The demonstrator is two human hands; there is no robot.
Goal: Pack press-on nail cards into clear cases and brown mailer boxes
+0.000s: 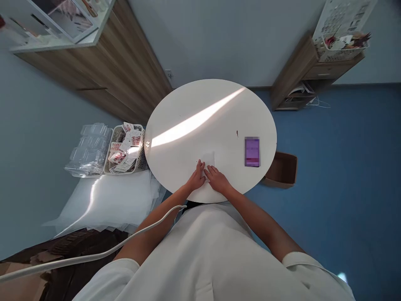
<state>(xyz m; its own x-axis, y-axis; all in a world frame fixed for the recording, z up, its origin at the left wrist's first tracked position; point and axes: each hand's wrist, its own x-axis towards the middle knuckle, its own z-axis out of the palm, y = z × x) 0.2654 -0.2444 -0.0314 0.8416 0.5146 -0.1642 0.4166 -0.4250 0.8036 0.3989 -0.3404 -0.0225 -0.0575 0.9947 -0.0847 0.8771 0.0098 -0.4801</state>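
Note:
My left hand [196, 179] rests at the near side of the round white table [175, 163], fingers stretched forward. Beside it, my right hand [217, 179] lies flat with its fingers angled toward the left one. Both sets of fingertips touch or lie right by a thin, pale, see-through sheet [209, 158], which barely stands out against the tabletop. Its lower part is hidden by the hands. No held thing shows in either hand.
A phone-like device [252, 151] with a purple, blurred screen lies on the table's right. Small dark red bits [237, 133] are near it. A basket of printed cards [142, 156] and clear plastic boxes [89, 146] stand left. A cardboard box [281, 170] stands right. A white cable [103, 253] crosses my left arm.

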